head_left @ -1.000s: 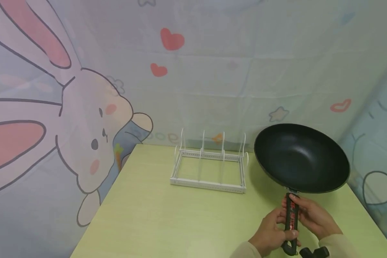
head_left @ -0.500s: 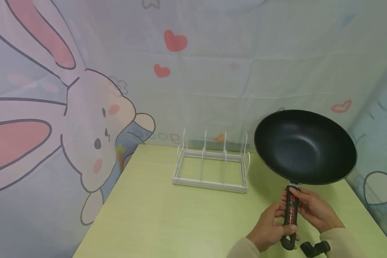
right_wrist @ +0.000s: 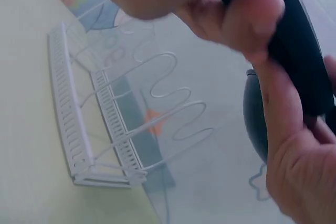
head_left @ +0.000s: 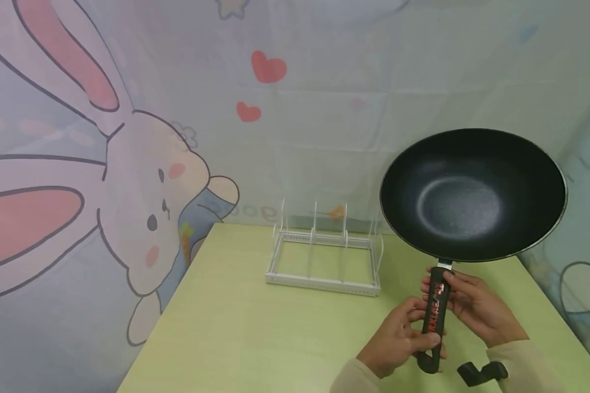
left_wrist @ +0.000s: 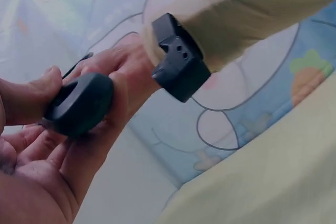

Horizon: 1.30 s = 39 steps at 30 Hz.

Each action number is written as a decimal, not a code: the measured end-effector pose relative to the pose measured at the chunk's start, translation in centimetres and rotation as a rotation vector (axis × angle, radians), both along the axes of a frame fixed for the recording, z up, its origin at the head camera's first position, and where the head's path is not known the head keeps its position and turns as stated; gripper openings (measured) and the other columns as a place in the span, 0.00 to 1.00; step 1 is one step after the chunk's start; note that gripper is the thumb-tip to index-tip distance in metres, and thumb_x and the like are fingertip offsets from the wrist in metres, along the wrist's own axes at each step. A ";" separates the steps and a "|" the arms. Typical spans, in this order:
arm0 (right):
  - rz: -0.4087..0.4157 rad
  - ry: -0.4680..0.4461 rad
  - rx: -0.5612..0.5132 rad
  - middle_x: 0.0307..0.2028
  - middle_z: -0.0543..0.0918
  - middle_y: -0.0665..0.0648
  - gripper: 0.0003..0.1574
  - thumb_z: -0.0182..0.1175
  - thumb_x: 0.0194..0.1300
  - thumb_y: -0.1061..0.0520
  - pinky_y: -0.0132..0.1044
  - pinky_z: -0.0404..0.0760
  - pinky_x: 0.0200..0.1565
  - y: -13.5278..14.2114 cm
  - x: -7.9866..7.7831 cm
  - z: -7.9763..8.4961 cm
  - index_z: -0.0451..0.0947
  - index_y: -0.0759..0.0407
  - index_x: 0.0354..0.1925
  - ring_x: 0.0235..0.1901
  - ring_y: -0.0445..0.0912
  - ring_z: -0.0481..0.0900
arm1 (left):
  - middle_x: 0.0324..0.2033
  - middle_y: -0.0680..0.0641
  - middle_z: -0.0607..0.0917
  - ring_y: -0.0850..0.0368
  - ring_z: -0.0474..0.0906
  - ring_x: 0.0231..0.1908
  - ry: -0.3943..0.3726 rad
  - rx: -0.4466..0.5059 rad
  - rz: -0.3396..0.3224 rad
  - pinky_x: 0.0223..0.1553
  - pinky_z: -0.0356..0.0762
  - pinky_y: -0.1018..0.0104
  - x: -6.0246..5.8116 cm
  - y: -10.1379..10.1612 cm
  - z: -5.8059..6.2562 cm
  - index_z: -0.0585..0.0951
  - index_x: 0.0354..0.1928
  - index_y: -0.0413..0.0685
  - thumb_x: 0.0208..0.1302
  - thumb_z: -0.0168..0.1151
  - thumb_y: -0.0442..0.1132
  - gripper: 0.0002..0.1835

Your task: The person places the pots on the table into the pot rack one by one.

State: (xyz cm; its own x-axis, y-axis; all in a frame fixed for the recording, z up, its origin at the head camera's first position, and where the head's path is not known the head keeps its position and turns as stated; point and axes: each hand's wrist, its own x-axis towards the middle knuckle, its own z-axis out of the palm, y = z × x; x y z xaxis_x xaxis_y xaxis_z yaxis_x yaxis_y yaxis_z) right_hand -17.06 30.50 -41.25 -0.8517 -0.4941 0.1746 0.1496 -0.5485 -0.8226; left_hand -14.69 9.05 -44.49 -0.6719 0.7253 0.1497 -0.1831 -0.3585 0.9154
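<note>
A black wok [head_left: 464, 202] is raised above the right side of the table, tilted so its dark inside faces me. My left hand [head_left: 395, 335] grips the lower end of its black handle [head_left: 436, 305], thumb across the front. Higher up, near the pan, my right hand [head_left: 484, 308] holds the same handle with the thumb on its front. The handle's end loop [left_wrist: 81, 103] shows between both hands in the left wrist view. Only a sliver of the wok [right_wrist: 255, 119] appears in the right wrist view, mostly hidden behind my right hand [right_wrist: 296, 166].
A white wire rack [head_left: 322, 284] with upright dividers stands left of the wok, near the table's back edge. Its wavy wires show in the right wrist view. The pale green table [head_left: 236, 327] meets a cartoon-printed cloth [head_left: 324, 65] behind. A black wrist camera [head_left: 482, 374] sits at the right sleeve.
Both hands have lifted the wok upward and closer, so it looks larger. It now tilts more toward me and covers part of the rack's right end. The hands keep their hold.
</note>
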 end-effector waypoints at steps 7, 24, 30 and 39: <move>0.213 0.040 -0.233 0.66 0.79 0.59 0.34 0.23 0.82 0.64 0.42 0.72 0.69 -2.3 -0.8 -0.7 0.73 0.65 0.66 0.67 0.52 0.77 | 0.43 0.51 0.79 0.64 0.85 0.33 -0.021 0.107 -0.113 0.31 0.86 0.64 -0.3 -3.0 0.0 0.63 0.64 0.39 0.73 0.53 0.26 0.21; 0.068 0.122 -0.027 0.48 0.85 0.53 0.23 0.35 0.80 0.68 0.35 0.82 0.54 -6.8 -1.1 -0.2 0.77 0.65 0.57 0.46 0.44 0.86 | 0.43 0.54 0.78 0.65 0.84 0.36 0.127 0.068 -0.137 0.38 0.86 0.62 -1.5 -6.0 -1.9 0.62 0.64 0.41 0.70 0.62 0.47 0.29; -0.150 0.124 0.251 0.43 0.87 0.48 0.18 0.47 0.76 0.68 0.34 0.85 0.49 -8.1 -1.3 -0.5 0.81 0.58 0.51 0.42 0.40 0.88 | 0.50 0.50 0.80 0.61 0.88 0.38 0.237 -0.349 0.052 0.43 0.83 0.69 -1.8 -7.3 -0.3 0.66 0.66 0.39 0.67 0.62 0.27 0.28; -0.323 0.192 0.377 0.38 0.87 0.49 0.10 0.57 0.70 0.69 0.38 0.86 0.48 -9.5 -1.9 -0.1 0.82 0.61 0.47 0.40 0.41 0.89 | 0.40 0.53 0.86 0.72 0.79 0.29 0.418 -0.601 0.384 0.29 0.74 0.76 -1.0 -6.0 0.6 0.72 0.55 0.44 0.47 0.52 0.15 0.31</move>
State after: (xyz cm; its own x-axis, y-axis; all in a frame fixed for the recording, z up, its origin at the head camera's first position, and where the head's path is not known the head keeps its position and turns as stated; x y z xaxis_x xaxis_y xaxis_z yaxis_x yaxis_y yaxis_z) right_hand -18.98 21.05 -41.40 -0.9411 -0.2701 0.2032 -0.1507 -0.2030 -0.9675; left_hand -15.70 3.01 -43.84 -0.8642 0.4927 0.1024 0.2510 0.2455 0.9364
